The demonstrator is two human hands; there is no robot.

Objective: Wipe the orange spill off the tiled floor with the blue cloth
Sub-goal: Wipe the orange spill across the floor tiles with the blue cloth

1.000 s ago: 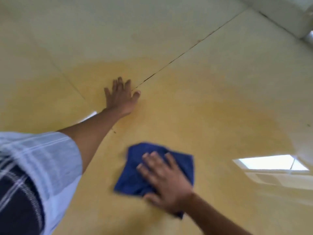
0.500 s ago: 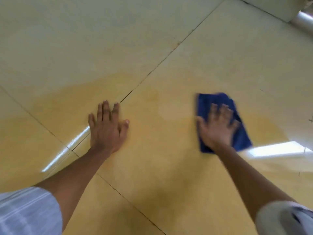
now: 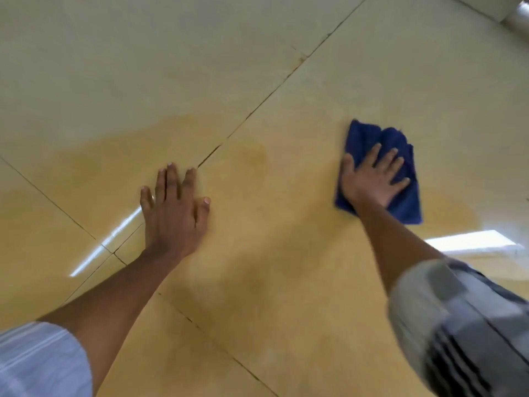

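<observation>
Change since before: the blue cloth [image 3: 383, 170] now lies further away and more to the right than a second ago, when it was close in front of the person; the left hand [image 3: 174, 209] stays flat on almost the same place.
Sleeves: a pale striped sleeve [image 3: 40, 362] shows at the lower left and a checked, blurred sleeve [image 3: 463, 325] at the lower right.
Left hand: the grip is apart, fingers straight and spread, palm flat on the tiled floor [image 3: 143, 67], just beside a grout line.
Right hand: the right hand [image 3: 372, 179] presses on the blue cloth with straight, spread fingers; it does not clamp it.
Blue cloth: it is folded and crumpled, flat on the floor under the right hand, at the right edge of the orange spill [image 3: 257, 224].
Orange spill: a wide thin film over several tiles, between and around both hands.
Floor: glossy pale tiles with dark joints; a bright window reflection [image 3: 472, 242] lies near the cloth.
Far side: the tiles are clean and pale.
</observation>
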